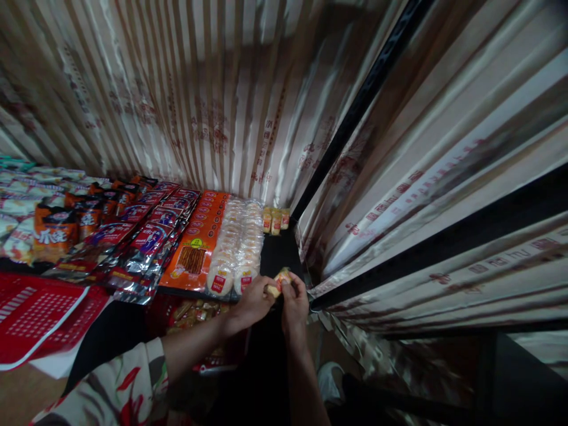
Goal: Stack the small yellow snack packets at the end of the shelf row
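My left hand [257,303] and my right hand [294,303] meet in front of a black shelf [284,251]. Pinched between the fingers of both is a small yellow wrapped snack [280,279] with a red mark on it. A few similar small snack packs [276,220] stand together at the shelf's back right corner. Left of the bare shelf strip lie two rows of round white crackers [220,278] in clear wrappers, the nearest ones bearing red labels. Parts of the held snack are hidden by my fingers.
Beside the crackers lie an orange snack bag [193,254], dark shiny packets [148,239] and orange-black bags [55,228]. Below are a red basket [39,316] and another container with several yellow packs [197,312]. Curtains [231,100] and black posts [359,112] border the shelf.
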Demonstrator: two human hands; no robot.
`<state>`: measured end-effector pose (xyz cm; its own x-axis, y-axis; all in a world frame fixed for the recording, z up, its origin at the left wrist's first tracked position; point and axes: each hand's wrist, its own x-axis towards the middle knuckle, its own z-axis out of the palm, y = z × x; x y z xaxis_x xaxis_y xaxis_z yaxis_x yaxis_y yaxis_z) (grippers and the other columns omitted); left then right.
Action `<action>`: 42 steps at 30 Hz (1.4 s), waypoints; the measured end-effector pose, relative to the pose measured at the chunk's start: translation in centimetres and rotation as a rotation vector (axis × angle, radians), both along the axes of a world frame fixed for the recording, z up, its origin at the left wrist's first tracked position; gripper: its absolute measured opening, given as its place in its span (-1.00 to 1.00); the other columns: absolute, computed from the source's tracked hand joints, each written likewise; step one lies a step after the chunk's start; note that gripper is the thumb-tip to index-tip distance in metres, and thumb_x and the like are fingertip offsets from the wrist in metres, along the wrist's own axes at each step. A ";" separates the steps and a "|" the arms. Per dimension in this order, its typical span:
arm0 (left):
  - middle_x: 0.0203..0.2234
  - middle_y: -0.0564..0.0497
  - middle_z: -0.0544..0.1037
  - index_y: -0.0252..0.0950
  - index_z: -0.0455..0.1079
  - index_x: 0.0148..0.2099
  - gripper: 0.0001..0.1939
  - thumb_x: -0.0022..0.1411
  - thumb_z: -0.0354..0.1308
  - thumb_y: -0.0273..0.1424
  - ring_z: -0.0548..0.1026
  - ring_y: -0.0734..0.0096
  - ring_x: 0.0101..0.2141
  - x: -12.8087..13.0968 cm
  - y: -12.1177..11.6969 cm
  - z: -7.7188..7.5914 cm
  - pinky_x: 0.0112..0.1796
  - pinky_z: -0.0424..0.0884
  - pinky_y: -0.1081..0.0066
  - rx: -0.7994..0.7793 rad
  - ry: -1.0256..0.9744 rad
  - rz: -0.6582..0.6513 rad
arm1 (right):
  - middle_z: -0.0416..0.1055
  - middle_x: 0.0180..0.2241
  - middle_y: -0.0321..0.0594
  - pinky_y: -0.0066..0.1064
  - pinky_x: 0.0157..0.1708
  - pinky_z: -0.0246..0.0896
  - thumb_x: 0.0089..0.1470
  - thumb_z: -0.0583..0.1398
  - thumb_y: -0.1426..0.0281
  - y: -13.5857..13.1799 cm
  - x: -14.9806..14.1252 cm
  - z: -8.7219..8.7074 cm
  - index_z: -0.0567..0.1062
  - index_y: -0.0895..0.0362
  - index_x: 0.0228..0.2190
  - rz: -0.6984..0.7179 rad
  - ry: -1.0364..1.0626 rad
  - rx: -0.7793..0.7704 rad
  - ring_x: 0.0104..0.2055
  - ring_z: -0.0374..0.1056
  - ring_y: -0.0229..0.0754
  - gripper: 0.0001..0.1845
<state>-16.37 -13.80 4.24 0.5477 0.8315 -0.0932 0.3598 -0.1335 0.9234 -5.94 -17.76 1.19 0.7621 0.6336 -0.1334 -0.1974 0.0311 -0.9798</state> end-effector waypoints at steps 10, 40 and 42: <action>-0.22 -0.09 0.47 -0.34 0.33 -0.10 -0.64 0.01 -0.01 -0.60 0.42 0.31 -0.22 2.2 0.0 -0.2 -0.20 0.29 0.43 -0.056 0.047 0.029 | 0.35 -0.07 -0.06 -0.33 -0.16 0.28 -0.19 0.20 0.20 1.1 1.4 -1.5 0.24 0.13 0.03 0.003 -0.054 0.009 -0.10 0.33 -0.13 -0.29; -0.28 -0.12 0.52 -0.37 0.29 -0.14 -0.80 0.21 -0.04 -0.43 0.48 0.36 -0.25 6.3 0.7 -1.8 -0.27 0.31 0.48 -0.321 -0.057 0.273 | 0.40 -0.11 0.02 -0.17 -0.04 0.09 0.08 -0.06 0.29 1.8 2.5 -4.4 0.36 0.24 -0.03 -0.025 -0.974 -0.268 -0.06 0.24 -0.03 -0.51; -0.28 -0.11 0.52 -0.36 0.29 -0.13 -0.80 0.20 -0.05 -0.45 0.48 0.36 -0.25 6.3 0.8 -2.0 -0.26 0.31 0.48 -0.322 -0.065 0.279 | 0.39 -0.09 0.06 -0.17 -0.04 0.09 0.09 -0.07 0.31 1.6 2.4 -4.7 0.33 0.27 -0.01 -0.018 -1.025 -0.261 -0.05 0.24 -0.02 -0.51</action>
